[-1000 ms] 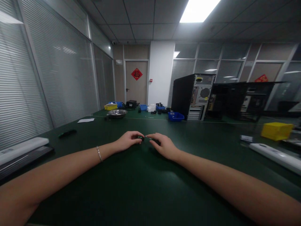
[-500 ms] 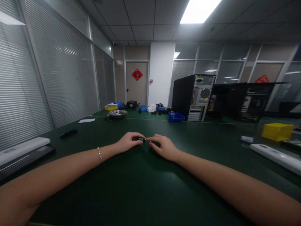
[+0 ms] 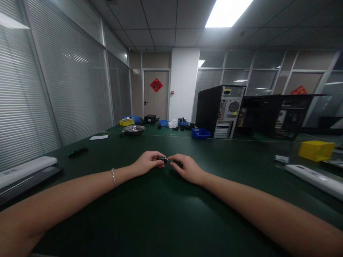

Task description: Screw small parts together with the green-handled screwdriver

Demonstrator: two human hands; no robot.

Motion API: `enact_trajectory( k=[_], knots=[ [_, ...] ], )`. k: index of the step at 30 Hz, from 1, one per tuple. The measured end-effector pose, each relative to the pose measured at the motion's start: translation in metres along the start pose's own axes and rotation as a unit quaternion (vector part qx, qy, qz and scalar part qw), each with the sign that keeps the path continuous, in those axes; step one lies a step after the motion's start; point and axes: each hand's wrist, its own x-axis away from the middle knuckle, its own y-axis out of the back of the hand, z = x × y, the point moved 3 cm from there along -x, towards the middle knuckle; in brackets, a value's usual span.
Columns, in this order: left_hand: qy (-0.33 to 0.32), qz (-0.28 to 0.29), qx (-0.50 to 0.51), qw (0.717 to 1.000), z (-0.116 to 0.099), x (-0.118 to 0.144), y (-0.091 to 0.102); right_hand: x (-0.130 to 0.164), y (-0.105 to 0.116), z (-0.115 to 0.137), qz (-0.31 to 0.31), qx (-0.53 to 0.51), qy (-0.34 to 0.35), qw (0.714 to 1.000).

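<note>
- Small dark part (image 3: pixel 161 159) with a green glint sat between both hands, low over the green table (image 3: pixel 166 214), straight ahead of the person, about mid-table.
- Left hand (image 3: pixel 147 162) pinched the part at thumb and fingertips; fingers curled, knuckles up.
- Right hand (image 3: pixel 186 167) closed around a thin tool (image 3: pixel 170 160); its slim metal tip pointed left and met the part. Dark handle mostly hidden under the fingers.
- Tool's long axis ran left-right, roughly level, in line with the part. Hands almost touching; left one nearer the part, right one just beside it.
- Part too small and dim to tell its shape; looked blocky, black, green on top.
- Silver bracelet (image 3: pixel 113 177) on the left wrist; both forearms stretched forward over the table.
- Farther out: black pen-like item (image 3: pixel 77 152) to the left, white bar (image 3: pixel 313 177) and yellow bin (image 3: pixel 316 150) to the right, metal bowl (image 3: pixel 134 129), blue bin (image 3: pixel 200 133) and open computer tower (image 3: pixel 220 110) at the back.
</note>
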Motion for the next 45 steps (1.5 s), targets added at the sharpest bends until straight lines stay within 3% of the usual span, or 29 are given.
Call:
enact_trajectory(
  k=[11, 19, 31, 36, 45],
  knots=[
    [0.003, 0.003, 0.06, 0.998, 0.001, 0.0, -0.001, 0.0, 0.001, 0.002, -0.012, -0.019, 0.008, 1.0],
    [-0.017, -0.047, 0.093, 0.994, -0.002, -0.001, 0.004, 0.001, 0.003, 0.005, -0.012, -0.043, 0.003, 0.999],
    [0.0, 0.03, 0.146, 0.989, 0.002, -0.001, -0.006, 0.0, 0.002, 0.006, 0.018, -0.067, 0.037, 0.997],
    [-0.046, -0.011, 0.077, 0.996, -0.004, -0.001, -0.001, 0.001, 0.005, 0.007, -0.017, -0.081, 0.033, 0.996],
    [-0.065, -0.079, 0.031, 0.994, -0.008, 0.0, 0.007, 0.0, 0.002, -0.003, -0.062, -0.038, -0.009, 0.997]
  ],
)
